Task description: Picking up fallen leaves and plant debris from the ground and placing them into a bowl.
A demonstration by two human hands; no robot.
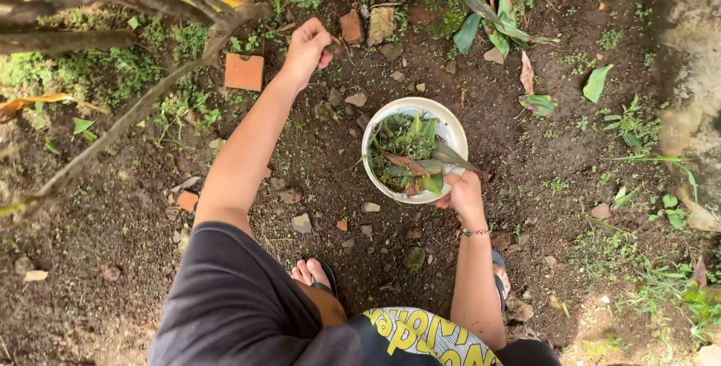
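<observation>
Head view | left hand [306, 49] clenched over soil | right hand [464, 195] grips white bowl [451, 127] rim

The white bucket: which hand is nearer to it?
The right hand: it grips the near rim of the white bucket. The left hand is apart from it, closed, over the soil beside the square orange brick piece.

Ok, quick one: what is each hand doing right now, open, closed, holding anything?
Left hand: closed in a fist low over the soil; what it grips cannot be told.
Right hand: closed on the rim of the white bucket.
</observation>
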